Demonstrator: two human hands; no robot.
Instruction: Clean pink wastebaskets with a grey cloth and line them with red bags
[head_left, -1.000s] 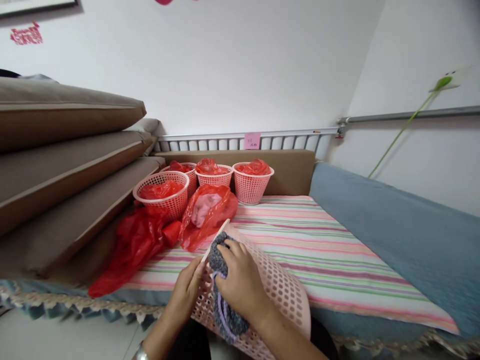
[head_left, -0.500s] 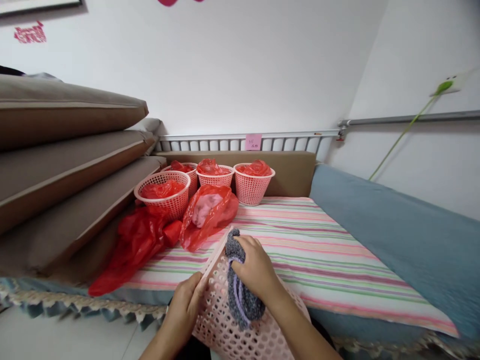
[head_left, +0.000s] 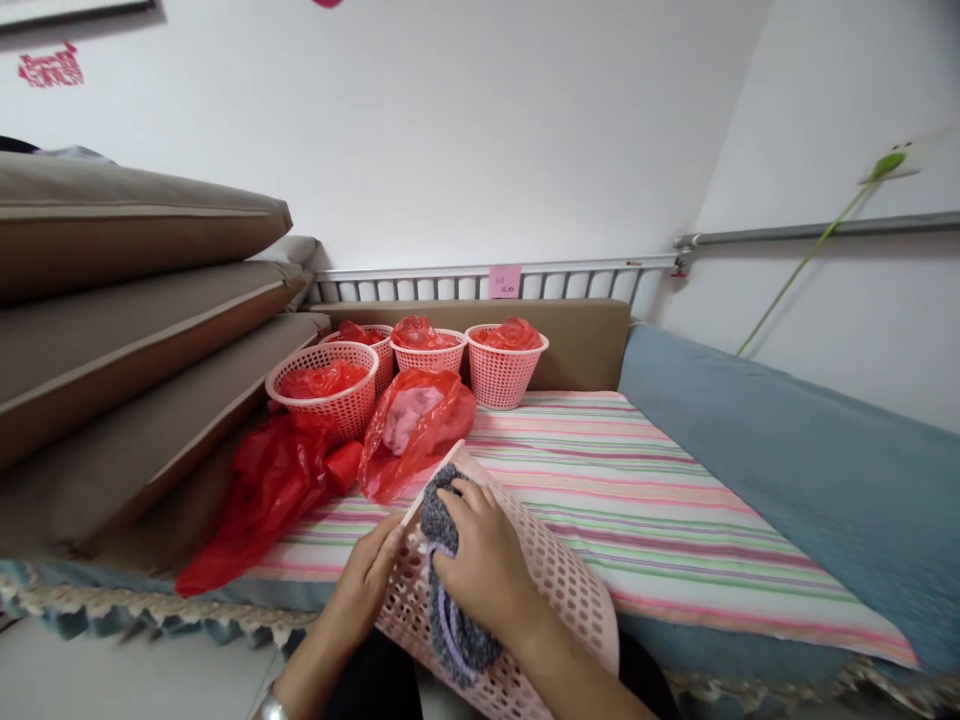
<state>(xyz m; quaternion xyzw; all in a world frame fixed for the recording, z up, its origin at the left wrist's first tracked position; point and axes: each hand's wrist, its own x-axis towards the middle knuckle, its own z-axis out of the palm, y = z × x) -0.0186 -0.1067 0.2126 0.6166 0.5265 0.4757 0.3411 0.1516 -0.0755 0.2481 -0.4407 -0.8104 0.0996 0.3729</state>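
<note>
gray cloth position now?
Head view, lower centre: the gray cloth is under the right hand, against the wall of the tilted pink basket, beside the left hand at the rim.

Taking the tilted pale-pink perforated plastic basket as the dial's centre, the widest free passage for a hand runs from one to three o'clock, over the bare pink-green-white striped cloth up to the long blue fabric bolster. From eleven to twelve, a bulging translucent red plastic bag and four smaller pink lattice plastic baskets bar the way. Towards nine and ten, a crumpled red plastic bag and stacked thick grey-brown fabric cushions close the route.
</note>
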